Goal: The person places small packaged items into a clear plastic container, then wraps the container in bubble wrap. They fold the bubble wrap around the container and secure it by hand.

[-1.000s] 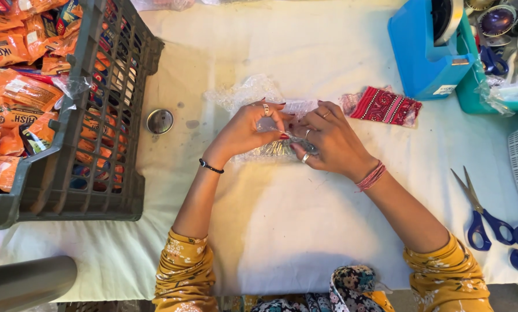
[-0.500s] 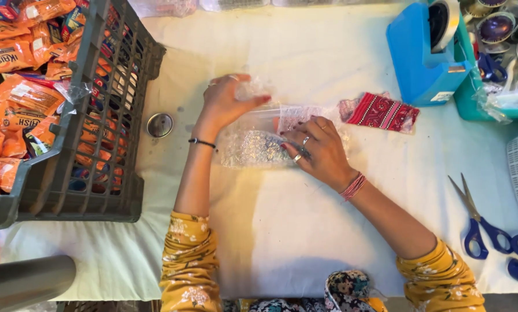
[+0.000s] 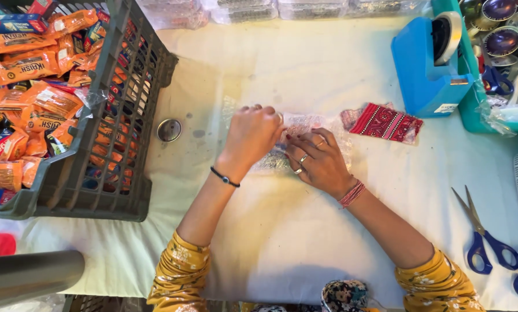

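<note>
Clear bubble-wrap bundle [image 3: 305, 138] sits mid-tabletop [image 3: 305, 231] on the white cloth, both hands on it: left hand [image 3: 252, 134] has its grip curled shut over the bundle's left end, right hand [image 3: 319, 162] lies flat with fingers pressing the wrap down, not closed around it. Just right of the bundle, a red patterned pouch [image 3: 385, 122] in clear film; beyond it a blue tape dispenser [image 3: 423, 69]. Small round metal lid [image 3: 169, 130] and grey crate [image 3: 106, 173] of orange snack packets [image 3: 25, 69] to the left, blue-handled scissors [image 3: 481, 242] at right edge.
</note>
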